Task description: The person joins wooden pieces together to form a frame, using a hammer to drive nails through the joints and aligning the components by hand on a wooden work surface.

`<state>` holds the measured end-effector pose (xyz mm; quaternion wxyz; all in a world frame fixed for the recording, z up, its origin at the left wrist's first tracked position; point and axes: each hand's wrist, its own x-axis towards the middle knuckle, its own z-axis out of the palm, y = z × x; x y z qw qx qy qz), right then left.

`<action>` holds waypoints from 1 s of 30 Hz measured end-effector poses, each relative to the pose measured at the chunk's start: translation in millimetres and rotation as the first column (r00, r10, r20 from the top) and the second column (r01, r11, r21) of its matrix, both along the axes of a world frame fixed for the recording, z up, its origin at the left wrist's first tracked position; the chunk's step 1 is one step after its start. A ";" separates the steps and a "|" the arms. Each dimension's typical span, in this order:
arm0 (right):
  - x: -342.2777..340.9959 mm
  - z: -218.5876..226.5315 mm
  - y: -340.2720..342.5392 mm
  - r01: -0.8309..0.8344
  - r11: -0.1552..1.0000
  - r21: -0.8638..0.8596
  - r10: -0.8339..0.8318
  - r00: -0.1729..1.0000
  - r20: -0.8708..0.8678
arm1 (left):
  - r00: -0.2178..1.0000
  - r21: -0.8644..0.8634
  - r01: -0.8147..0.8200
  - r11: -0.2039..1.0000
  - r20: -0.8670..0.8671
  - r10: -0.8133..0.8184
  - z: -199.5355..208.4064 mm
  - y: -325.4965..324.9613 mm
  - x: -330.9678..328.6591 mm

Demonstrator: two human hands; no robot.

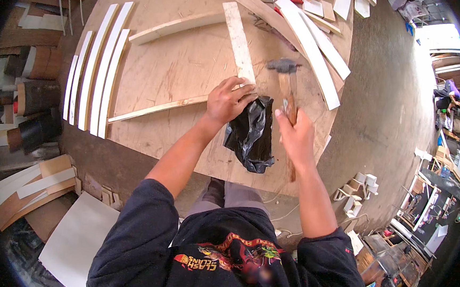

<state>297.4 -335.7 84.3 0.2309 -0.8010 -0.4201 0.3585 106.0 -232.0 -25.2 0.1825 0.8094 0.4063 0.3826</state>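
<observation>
**Inspector A:** Any packaging on the worktop (150,132)?

**Inspector B:** One item: a crumpled black plastic bag (251,134), glossy and unlabelled, lying near the worktop's 6 o'clock edge, between the two hands.

**Inspector A:** State of the hands?

**Inspector B:** The right hand (294,134) is clenched round the wooden handle of a hammer (288,94). The dark metal head is raised at 12 o'clock from that hand, blurred. The left hand (227,99) presses fingers down on the near end of a pale wooden strip (239,40), at the joint where it meets a long thin batten (158,108) running off toward 8 o'clock.

**Inspector A:** Condition of the strip?

**Inspector B:** Flat, straight, raw light timber, running from the hand toward 12 o'clock. The hammer sits just beside it at 3 o'clock.

**Inspector A:** Surroundings?

**Inspector B:** The worktop is a round plywood sheet, scuffed brown. Curved white slats (99,65) lie side by side at 9 o'clock; loose white boards (314,48) are heaped at 1 o'clock.
</observation>
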 end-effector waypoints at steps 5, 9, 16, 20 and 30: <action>9.1 -28.9 72.3 0.089 0.991 0.099 -0.052 0.944 -0.325 | 0.999 -0.049 0.038 0.998 0.030 -0.037 0.8 2.6 -3.1; 1.3 -67.3 105.6 0.075 0.991 0.110 -0.003 0.836 -0.548 | 0.997 -0.057 0.077 0.995 0.020 -0.076 -1.1 6.2 -6.5; -5.2 -94.7 110.4 0.114 0.990 0.085 -0.034 0.767 -0.640 | 0.991 -0.099 0.119 0.988 0.076 -0.112 12.2 4.9 -9.6; -11.5 -99.8 108.0 0.176 0.976 0.127 -0.063 0.790 -0.610 | 0.928 -0.373 -0.015 0.928 0.339 0.151 12.1 13.6 -5.2; -21.8 -93.6 105.1 0.250 0.964 0.088 -0.142 0.769 -0.624 | 0.819 -0.838 -0.112 0.534 0.226 0.527 -3.8 78.6 42.3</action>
